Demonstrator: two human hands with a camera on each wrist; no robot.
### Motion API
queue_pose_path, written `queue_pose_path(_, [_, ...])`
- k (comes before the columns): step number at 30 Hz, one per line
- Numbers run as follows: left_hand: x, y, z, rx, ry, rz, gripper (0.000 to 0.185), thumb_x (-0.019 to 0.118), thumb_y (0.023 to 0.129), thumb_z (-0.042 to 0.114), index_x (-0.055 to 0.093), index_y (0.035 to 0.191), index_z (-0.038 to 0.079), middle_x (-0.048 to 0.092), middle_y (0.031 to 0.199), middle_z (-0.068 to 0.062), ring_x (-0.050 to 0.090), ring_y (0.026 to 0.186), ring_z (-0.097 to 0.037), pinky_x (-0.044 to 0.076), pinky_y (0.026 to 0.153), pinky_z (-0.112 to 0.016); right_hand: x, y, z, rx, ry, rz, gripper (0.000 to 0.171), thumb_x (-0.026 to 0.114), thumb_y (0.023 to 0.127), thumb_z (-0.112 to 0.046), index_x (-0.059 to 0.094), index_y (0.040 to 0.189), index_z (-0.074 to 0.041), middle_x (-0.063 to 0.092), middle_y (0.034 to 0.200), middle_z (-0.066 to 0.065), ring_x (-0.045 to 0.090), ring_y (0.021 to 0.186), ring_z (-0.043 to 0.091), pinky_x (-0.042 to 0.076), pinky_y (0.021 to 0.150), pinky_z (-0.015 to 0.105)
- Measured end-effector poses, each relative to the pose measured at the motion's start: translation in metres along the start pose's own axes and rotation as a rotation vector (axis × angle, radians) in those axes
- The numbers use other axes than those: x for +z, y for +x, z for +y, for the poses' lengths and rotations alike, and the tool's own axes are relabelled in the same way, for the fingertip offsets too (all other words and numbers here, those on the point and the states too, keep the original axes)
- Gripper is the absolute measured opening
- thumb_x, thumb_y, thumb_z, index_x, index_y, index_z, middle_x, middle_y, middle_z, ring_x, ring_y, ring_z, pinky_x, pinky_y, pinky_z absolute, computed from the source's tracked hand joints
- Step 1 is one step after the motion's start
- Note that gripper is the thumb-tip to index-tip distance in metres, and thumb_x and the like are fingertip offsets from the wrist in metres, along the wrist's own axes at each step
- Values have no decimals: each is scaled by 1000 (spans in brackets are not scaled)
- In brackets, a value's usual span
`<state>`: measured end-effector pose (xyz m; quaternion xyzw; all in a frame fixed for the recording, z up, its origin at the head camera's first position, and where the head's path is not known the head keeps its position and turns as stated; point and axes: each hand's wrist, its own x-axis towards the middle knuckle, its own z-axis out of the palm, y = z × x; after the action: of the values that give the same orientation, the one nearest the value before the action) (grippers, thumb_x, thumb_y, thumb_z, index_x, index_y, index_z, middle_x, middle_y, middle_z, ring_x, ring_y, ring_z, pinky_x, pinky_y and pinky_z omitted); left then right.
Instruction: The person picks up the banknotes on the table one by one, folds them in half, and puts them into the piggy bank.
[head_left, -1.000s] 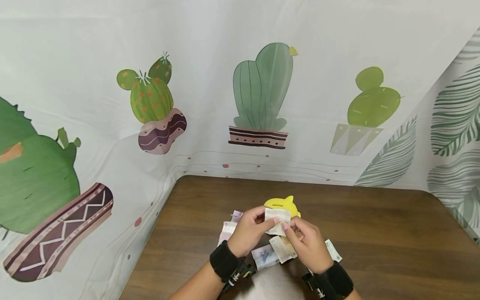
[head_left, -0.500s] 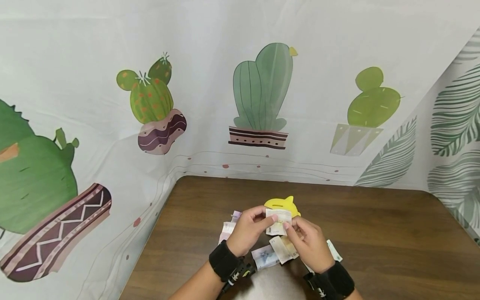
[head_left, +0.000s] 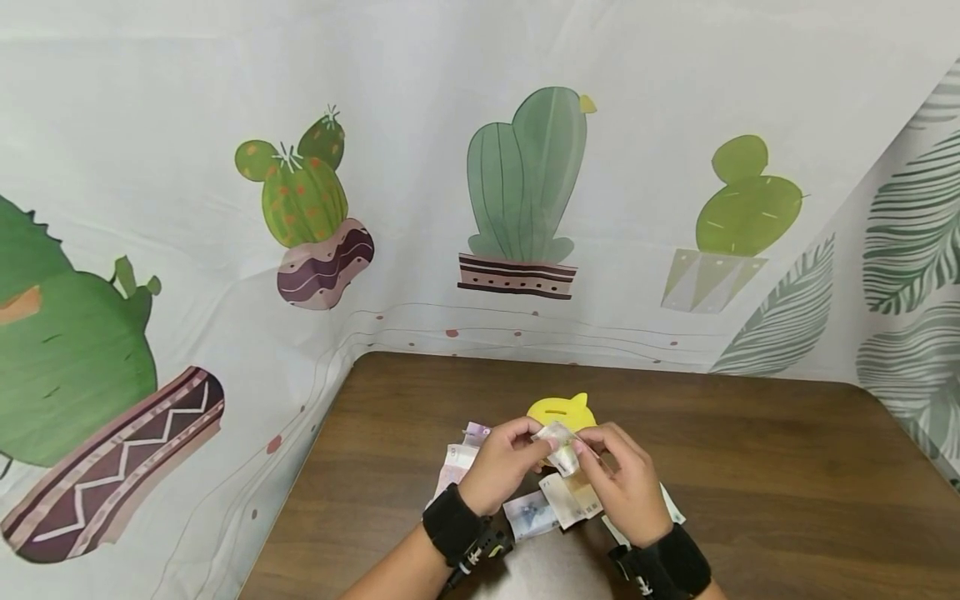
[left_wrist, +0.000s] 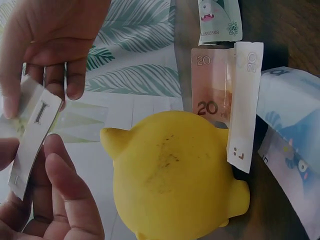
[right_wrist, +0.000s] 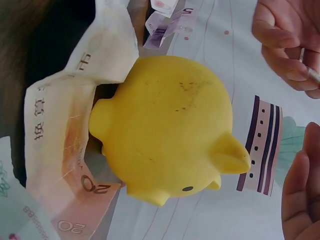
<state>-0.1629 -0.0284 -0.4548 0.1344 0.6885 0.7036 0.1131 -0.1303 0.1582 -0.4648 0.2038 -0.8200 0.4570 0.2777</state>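
Both hands meet just in front of a yellow piggy bank (head_left: 561,409) on the brown table (head_left: 750,467). My left hand (head_left: 534,444) and right hand (head_left: 583,447) pinch one small pale banknote (head_left: 558,439) between them, bent into a narrow fold. In the left wrist view the folded banknote (left_wrist: 31,136) sits between the left hand's thumb and fingers (left_wrist: 55,195), with the right hand's fingers (left_wrist: 55,75) on its upper edge. The piggy bank (left_wrist: 172,175) is beside it, its slot side hidden. The right wrist view shows the piggy bank (right_wrist: 170,127) lying over a 20 note (right_wrist: 60,150).
Several loose banknotes lie around the bank: pink ones (head_left: 455,463) at the left, a blue one (head_left: 529,512) and a tan one (head_left: 570,497) under the hands, a green one (head_left: 667,498) at the right. A cactus-print cloth (head_left: 525,192) walls the table's back and left.
The banknote, held up flat between both hands earlier, is now bent into a smaller fold. The hands have drawn closer together and slightly upward.
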Motion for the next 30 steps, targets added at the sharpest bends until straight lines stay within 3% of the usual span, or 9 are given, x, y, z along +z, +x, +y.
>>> queue_pose_path(6, [0,1,-2,-4,4,16,24,65,96,17,69,101,-6,65,84,3,64,76,-10,53,69,-25,3,-1,-2,-43,79,-17,28,70,89,7,70,111,-10,66,102,2,59,90,3,51,78,13])
queue_pose_path(13, [1,1,-3,11,-41,10,26,65,97,15,70,108,-8,67,84,1,63,77,-10,52,70,-24,6,-3,-2,-52,140,-41,29,64,87,17,67,110,0,62,104,12,58,90,4,54,70,17])
queue_pose_path(19, [-1,1,-4,-24,-98,-50,28,61,100,16,68,113,-8,66,76,2,63,68,-9,50,62,-21,6,-3,-4,-44,104,-36,34,67,89,10,68,118,-8,63,108,6,56,91,3,52,69,17])
queue_pose_path(24, [-3,1,-3,-41,-221,-108,27,58,101,11,64,118,-9,70,83,4,67,75,-8,58,73,-23,6,-3,-4,-61,67,-28,36,69,91,5,68,123,-12,64,109,2,55,87,3,49,69,17])
queue_pose_path(30, [-4,1,-1,-47,-325,-152,15,54,104,14,65,108,4,72,94,0,71,85,-11,61,83,-27,4,-3,-2,-46,70,-29,35,68,92,4,68,123,-11,64,107,2,56,87,3,50,70,16])
